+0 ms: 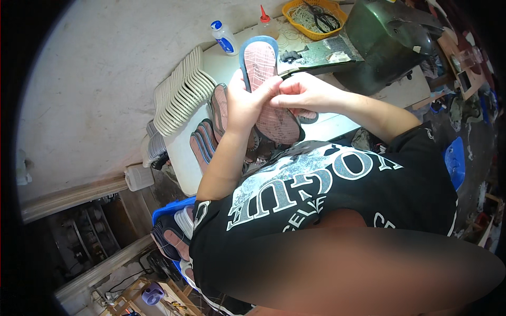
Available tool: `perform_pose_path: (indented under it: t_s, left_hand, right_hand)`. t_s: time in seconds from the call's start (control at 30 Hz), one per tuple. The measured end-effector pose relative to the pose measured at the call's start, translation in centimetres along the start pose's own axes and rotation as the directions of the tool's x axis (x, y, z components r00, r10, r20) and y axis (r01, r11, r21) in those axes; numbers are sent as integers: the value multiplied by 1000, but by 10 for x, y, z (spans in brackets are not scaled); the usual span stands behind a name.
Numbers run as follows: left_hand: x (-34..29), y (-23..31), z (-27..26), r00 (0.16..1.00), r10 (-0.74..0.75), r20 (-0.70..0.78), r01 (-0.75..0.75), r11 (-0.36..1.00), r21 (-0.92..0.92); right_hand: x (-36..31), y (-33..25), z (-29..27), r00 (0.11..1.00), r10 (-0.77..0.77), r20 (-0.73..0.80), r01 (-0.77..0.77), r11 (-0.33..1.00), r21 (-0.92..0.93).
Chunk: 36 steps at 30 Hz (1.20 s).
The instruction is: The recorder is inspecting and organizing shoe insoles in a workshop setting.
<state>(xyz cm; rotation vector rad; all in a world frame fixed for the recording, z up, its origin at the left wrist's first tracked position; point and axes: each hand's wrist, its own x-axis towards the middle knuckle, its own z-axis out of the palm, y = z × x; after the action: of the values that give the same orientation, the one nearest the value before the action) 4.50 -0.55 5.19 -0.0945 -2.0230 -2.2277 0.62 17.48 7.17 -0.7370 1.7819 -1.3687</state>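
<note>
A shoe sole with a pinkish, line-marked face and a blue-grey rim is held upright over the table. My left hand grips it by its left edge, thumb across the face. Against the opposite edge, at the sole's middle, my right hand has its thumb and forefinger pinched together; anything between them is too small to make out. Beside my left wrist lie more pinkish soles and a row of dark-edged ones. Part of another sole shows beneath my right hand.
A stack of ribbed whitish soles leans by the wall. Behind stand a white bottle, a red-tipped bottle and a yellow basket with cord and scissors. A dark green machine is at right; a blue crate holds soles.
</note>
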Motion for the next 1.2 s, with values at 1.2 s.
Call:
perform_pose_path:
  t_s: [1.2]
  left_hand:
    - [125,-55,-27,955,289,-64,-145,645,751]
  right_hand:
    - [20,58,14,953,173,-249,89,626,775]
